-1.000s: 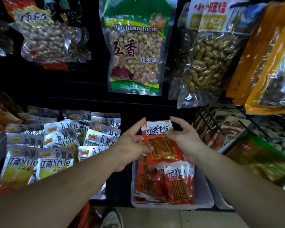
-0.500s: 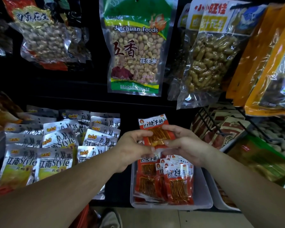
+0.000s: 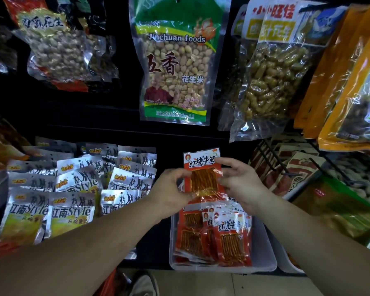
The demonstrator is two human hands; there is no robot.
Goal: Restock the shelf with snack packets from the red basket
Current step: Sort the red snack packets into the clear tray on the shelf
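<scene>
Drawn apart since a moment ago, both hands are now set at the red snack packet's (image 3: 202,180) side edges.
Its left edge is pinched by the left hand (image 3: 171,193) and its right by the right hand (image 3: 241,184); it is held upright just above the clear bin (image 3: 265,253) of matching packets.

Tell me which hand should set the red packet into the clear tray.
Probably right: the right hand grips the red packet in line with the clear tray; the left hand pinches its edge at the tray's left rim.

Bin (image 3: 263,253) full of red packets (image 3: 232,244); dark gap (image 3: 156,246) at its left free; peanut bag (image 3: 175,67) overhangs.
</scene>
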